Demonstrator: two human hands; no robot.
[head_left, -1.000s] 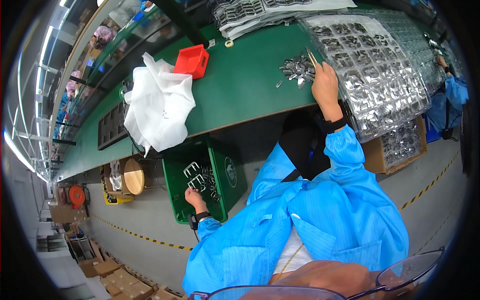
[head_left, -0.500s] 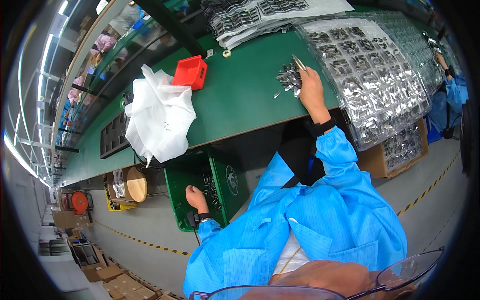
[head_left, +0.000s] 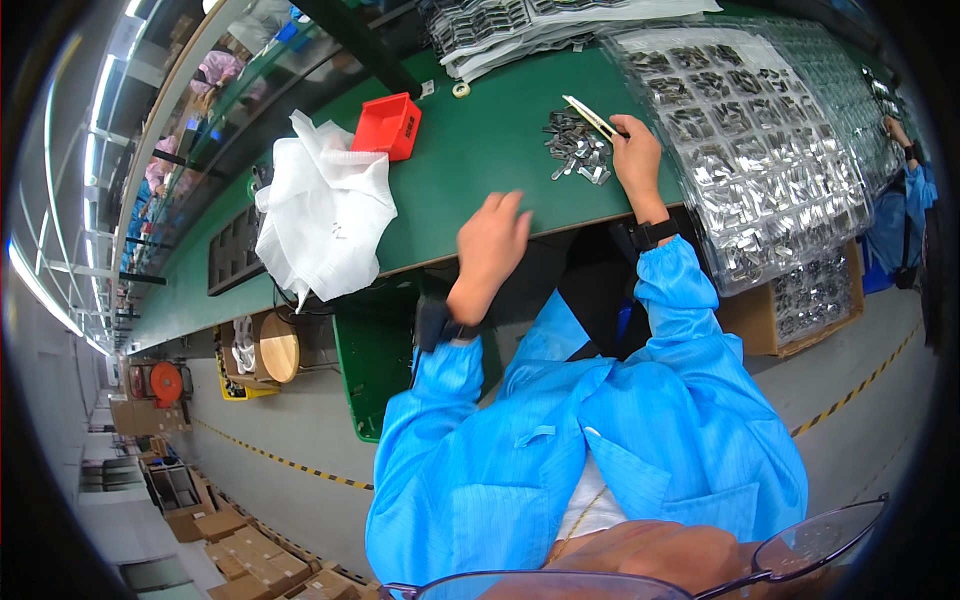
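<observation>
A heap of small shiny metal pieces [head_left: 578, 150] lies loose on the green tabletop [head_left: 470, 150]. At its right edge, my right hand [head_left: 637, 160] is closed around slim, pale tweezers [head_left: 592, 115], whose tips point up and left over the far side of the heap. My left hand [head_left: 492, 238], slightly blurred, hovers around the table's front edge to the left of the heap. Its fingers are stretched out, and nothing shows in them. Below it, the green bin [head_left: 372, 370] is partly hidden by my left forearm.
Clear compartment trays [head_left: 745, 150] filled with metal pieces overhang the table at right, above a cardboard box [head_left: 835, 310]. A red bin [head_left: 388, 127] and white packing sheet [head_left: 325, 220] lie left; sheeted stacks of dark parts [head_left: 490, 25] lie behind. A co-worker's hand [head_left: 897, 130] shows far right.
My left hand has come up and right from the green bin to the table edge. My right hand has shifted slightly right, and the tweezers now tilt left above the heap, which lies more spread.
</observation>
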